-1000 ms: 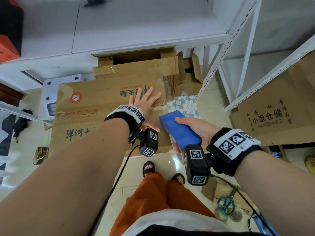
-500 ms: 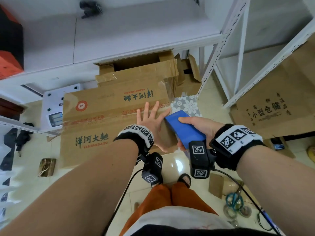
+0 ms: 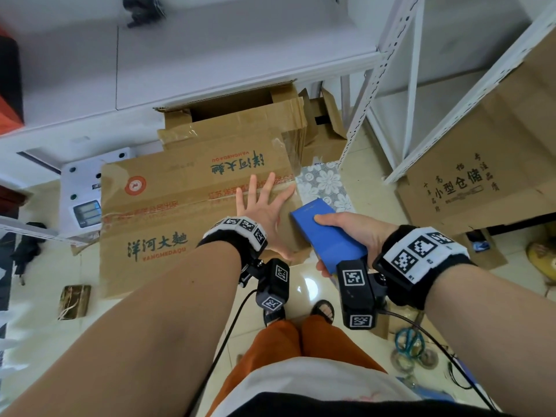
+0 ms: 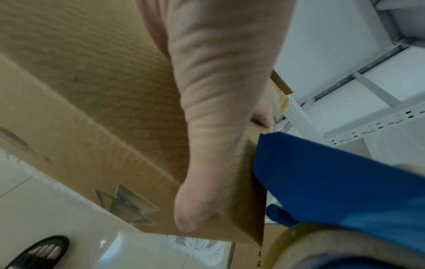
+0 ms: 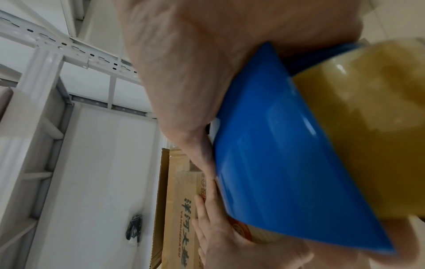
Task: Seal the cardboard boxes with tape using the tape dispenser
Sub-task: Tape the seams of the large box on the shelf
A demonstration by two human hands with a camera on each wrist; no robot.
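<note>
At the box [image 3: 186, 212] edge, left hand [image 3: 264, 212] flat, right hand [image 3: 355, 233] round dispenser [image 3: 328, 233]

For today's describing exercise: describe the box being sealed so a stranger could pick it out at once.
Start at the white shelf unit; cardboard boxes crowd the floor below it. The nearest, the printed box, lies under the flat left hand, beside the blue tape dispenser. It alone shows a red round logo.

Matt brown corrugated card is seen in the cardboard box [image 3: 180, 212] at centre frame, with glossy clear tape along its seam. Smooth glossy blue plastic forms the tape dispenser [image 3: 328, 236]; its tape roll [image 5: 368, 127] looks shiny amber. Polished tile is shown by the floor [image 3: 304, 287].
</note>
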